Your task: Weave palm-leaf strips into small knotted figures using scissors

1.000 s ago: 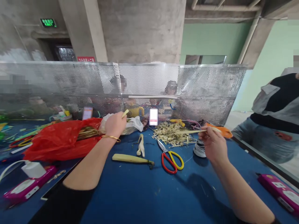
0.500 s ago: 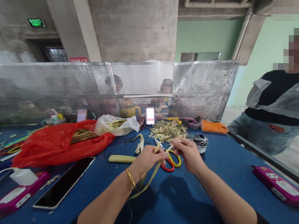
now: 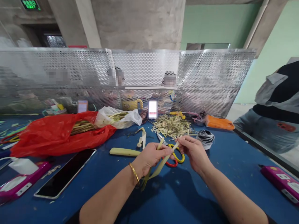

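Pale green dried plant strips (image 3: 159,168) hang from my left hand (image 3: 153,156), whose thumb and fingers are closed on them. My right hand (image 3: 190,150) pinches the end of one strip just to the right, so the strip runs between both hands above the table. Scissors (image 3: 179,153) with one red and one yellow handle lie partly behind my fingers. A flat, pale stalk piece (image 3: 124,151) rests left of my left wrist, and a curled dry husk strip (image 3: 142,138) lies beyond it.
A heap of chopped plant scraps (image 3: 172,125) lies ahead, beside a spool of grey cord (image 3: 205,139). At left are a red plastic bag (image 3: 51,133), a white bag (image 3: 118,116), and a phone (image 3: 66,172). A perforated metal screen (image 3: 144,68) stands behind; a person (image 3: 277,96) is at right.
The camera view has tilted down slightly. Both hands keep hold of the strips, and the hanging strip has swung in closer beneath my left hand.
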